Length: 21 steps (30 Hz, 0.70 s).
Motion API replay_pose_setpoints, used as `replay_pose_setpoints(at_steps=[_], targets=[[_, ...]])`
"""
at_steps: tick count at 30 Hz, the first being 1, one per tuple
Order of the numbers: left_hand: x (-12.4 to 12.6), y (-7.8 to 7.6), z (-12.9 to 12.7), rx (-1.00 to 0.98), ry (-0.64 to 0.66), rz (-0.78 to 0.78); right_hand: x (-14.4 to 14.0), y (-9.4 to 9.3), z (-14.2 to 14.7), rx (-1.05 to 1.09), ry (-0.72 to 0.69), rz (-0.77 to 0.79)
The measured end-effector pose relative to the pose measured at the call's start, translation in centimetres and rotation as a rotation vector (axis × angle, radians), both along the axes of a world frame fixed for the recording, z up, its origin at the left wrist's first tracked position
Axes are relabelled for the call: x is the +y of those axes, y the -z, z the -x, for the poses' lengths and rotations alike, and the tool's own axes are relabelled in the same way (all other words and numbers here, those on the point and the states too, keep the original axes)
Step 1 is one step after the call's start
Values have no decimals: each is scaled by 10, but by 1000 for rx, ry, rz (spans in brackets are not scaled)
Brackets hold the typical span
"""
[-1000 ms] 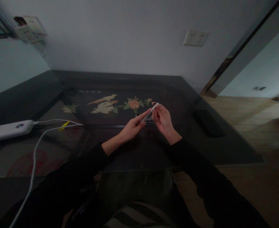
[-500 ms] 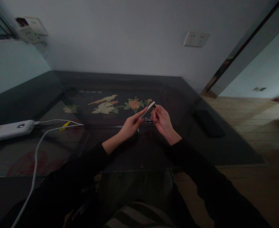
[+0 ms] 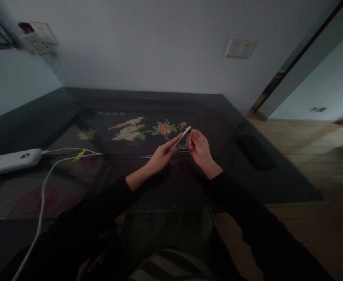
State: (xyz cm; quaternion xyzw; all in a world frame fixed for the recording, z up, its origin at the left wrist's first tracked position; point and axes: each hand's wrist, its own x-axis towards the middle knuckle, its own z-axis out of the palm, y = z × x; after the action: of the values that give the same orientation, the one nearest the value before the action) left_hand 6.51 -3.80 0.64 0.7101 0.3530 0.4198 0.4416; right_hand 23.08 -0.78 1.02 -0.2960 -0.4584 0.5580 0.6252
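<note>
My left hand (image 3: 159,158) pinches the lower end of a slim white stick-like object (image 3: 182,137), which slants up to the right above the dark glass table (image 3: 206,117). My right hand (image 3: 199,149) is curled beside the stick's upper end, fingertips touching or nearly touching it; what those fingers hold, if anything, is too small to tell. A small dark ridged item (image 3: 183,150) lies on the glass just under both hands. Both arms wear black sleeves.
A white power bank (image 3: 9,160) with white cables (image 3: 47,177) lies at the left. A flat black object (image 3: 255,151) rests near the table's right edge. A bird-and-flower picture (image 3: 130,129) shows under the glass. Wall sockets (image 3: 241,47) are behind; wooden floor lies to the right.
The white stick has shifted slightly and now points at a steeper angle; my right hand has moved closer to its upper end. The hands otherwise stay in place.
</note>
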Motion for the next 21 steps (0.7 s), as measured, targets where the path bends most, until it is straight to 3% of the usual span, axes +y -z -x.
replay_pose_setpoints(at_steps=[10,21], targets=[[-4,2,-2,-58,97,47,2,1,-1,47,9,28],[0,1,0,45,-32,-68,0,0,0,20,-21,3]])
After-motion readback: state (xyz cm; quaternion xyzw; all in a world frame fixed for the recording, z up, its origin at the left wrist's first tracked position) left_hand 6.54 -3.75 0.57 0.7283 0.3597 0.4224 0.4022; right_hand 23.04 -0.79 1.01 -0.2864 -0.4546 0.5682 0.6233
